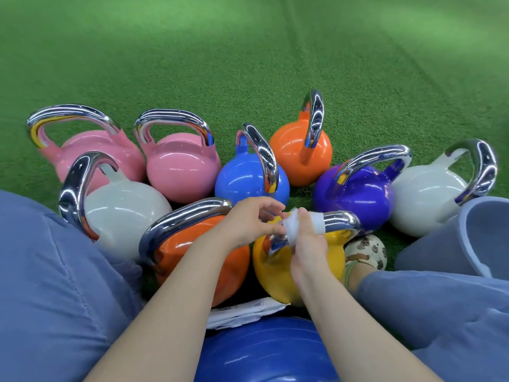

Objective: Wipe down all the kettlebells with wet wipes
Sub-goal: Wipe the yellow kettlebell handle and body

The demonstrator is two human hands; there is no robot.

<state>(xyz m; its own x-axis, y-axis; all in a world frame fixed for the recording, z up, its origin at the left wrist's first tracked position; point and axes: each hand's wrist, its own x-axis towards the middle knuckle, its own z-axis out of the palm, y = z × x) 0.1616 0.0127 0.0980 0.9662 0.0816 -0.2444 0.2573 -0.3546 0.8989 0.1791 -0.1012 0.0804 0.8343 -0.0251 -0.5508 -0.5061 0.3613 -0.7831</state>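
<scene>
Right hand [307,244] clenching wet wipe [292,226] around chrome handle [337,220] of yellow kettlebell [278,274], sitting on green turf [220,64] between the knees. Left hand [249,220] pinching the wipe's near edge, beside orange kettlebell [220,271].

Glossy painted kettlebells [181,172] with mirror-bright chrome handles [341,219]; rough green turf [192,64]; soft white wipe [293,226].

Green artificial turf [192,51] covers the whole floor in front of me, with faint seams running away and paler patches of light farther off.
</scene>
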